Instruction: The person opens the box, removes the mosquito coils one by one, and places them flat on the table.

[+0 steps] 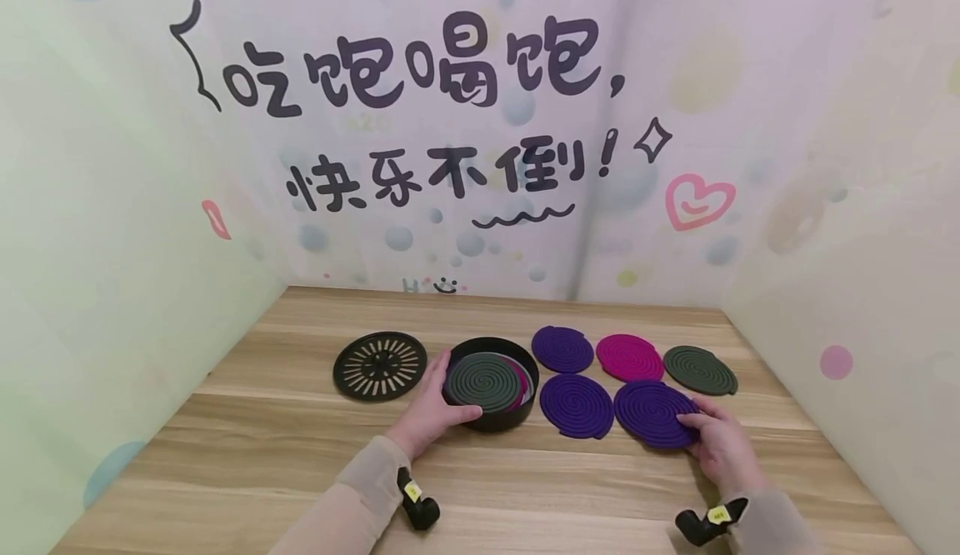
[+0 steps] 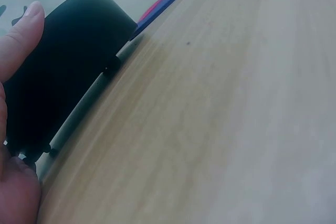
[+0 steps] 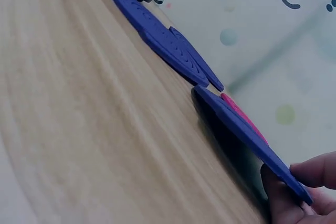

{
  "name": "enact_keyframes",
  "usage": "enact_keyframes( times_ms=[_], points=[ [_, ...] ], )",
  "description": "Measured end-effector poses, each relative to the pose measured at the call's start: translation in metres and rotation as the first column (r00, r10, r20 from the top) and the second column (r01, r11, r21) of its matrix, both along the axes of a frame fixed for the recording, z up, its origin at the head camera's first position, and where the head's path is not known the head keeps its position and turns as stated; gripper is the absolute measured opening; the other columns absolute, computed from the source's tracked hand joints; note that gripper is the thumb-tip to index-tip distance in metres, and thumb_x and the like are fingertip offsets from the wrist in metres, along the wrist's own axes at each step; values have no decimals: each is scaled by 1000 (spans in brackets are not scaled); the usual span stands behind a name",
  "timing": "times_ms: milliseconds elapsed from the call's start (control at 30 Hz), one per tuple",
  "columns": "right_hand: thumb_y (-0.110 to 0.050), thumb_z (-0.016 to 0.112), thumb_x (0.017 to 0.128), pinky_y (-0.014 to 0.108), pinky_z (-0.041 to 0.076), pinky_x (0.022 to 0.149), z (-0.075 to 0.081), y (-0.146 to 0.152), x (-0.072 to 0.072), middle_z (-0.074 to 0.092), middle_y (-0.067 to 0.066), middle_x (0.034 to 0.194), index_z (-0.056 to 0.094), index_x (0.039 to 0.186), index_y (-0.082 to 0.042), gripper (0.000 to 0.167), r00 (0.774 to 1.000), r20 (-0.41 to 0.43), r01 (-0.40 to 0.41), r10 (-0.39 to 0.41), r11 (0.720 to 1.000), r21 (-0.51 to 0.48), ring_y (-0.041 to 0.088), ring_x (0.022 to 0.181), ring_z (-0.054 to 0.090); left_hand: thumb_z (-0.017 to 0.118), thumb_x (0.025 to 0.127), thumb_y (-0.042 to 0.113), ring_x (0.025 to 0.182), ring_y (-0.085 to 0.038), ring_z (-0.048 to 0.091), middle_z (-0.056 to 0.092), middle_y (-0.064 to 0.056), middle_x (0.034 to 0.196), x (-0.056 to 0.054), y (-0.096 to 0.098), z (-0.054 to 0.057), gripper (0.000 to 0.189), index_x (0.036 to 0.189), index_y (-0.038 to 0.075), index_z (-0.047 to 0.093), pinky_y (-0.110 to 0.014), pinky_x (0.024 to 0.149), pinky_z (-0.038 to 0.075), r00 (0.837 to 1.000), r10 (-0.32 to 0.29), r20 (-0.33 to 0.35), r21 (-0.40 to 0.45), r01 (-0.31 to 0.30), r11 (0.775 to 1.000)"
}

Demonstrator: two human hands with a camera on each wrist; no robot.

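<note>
My left hand point(image 1: 429, 415) grips the left side of a round black mosquito coil holder point(image 1: 498, 422), its thumb near the front rim. Inside the holder lies a green mosquito coil point(image 1: 483, 382), with a pink edge showing beneath it on the right. At the right, my right hand point(image 1: 723, 451) pinches a purple mosquito coil point(image 1: 651, 413) by its right edge. In the right wrist view that purple coil point(image 3: 247, 135) is tilted, its held edge raised off the table, between thumb and fingers. The left wrist view shows the holder's dark outer wall point(image 2: 79, 40) beside the thumb.
A slotted black lid point(image 1: 380, 366) lies left of the holder. Two more purple coils point(image 1: 577, 406) lie right of it, one behind the other. A pink coil point(image 1: 630, 357) and a green coil point(image 1: 701, 370) lie behind the held one. Walls enclose the wooden table point(image 1: 525, 497).
</note>
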State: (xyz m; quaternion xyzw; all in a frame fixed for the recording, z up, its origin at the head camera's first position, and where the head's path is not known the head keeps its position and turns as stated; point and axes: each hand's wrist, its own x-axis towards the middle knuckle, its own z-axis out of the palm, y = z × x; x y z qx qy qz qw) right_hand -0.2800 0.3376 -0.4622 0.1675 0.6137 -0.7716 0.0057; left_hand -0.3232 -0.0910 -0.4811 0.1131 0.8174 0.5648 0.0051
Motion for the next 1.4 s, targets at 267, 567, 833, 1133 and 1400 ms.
enact_keyframes(
  times_ms=[267,567,833,1133,1400],
  points=[
    [3,58,88,18,52,71,4,-3,5,56,9,110,32,139,12,59,995,15,93,-97,980,175,-4,76,57,88,67,38,145,-35,7,9,-11,159,-1,0,-1,119,155,12,12,-55,114,15,1000,1,-1,-3,-1,1000],
    [-12,52,95,18,49,70,15,-1,12,56,21,116,38,133,17,49,999,37,17,-29,952,305,-5,77,50,88,67,37,145,-35,6,8,-12,159,0,-1,0,119,155,11,12,-55,114,14,1000,-3,-4,8,3,1000],
    [-18,51,96,20,49,67,17,0,14,56,-9,85,39,132,18,52,997,51,24,-49,916,400,3,76,51,88,67,36,144,-36,8,9,-13,159,1,-1,0,119,155,11,12,-55,113,14,1000,-4,-8,12,4,1000],
    [-16,48,98,19,51,67,14,1,17,58,-8,86,31,139,18,56,997,40,44,-66,912,408,-1,73,53,88,67,36,145,-35,8,9,-13,159,4,1,4,118,155,13,13,-55,114,13,1000,2,2,12,-2,1000],
    [-11,47,97,17,50,66,12,-1,18,57,-11,82,27,141,18,57,995,27,81,-99,920,384,-2,72,53,88,67,38,144,-35,9,10,-12,159,2,0,2,118,155,13,13,-55,114,14,1000,5,-2,-3,-5,1000]
  ],
)
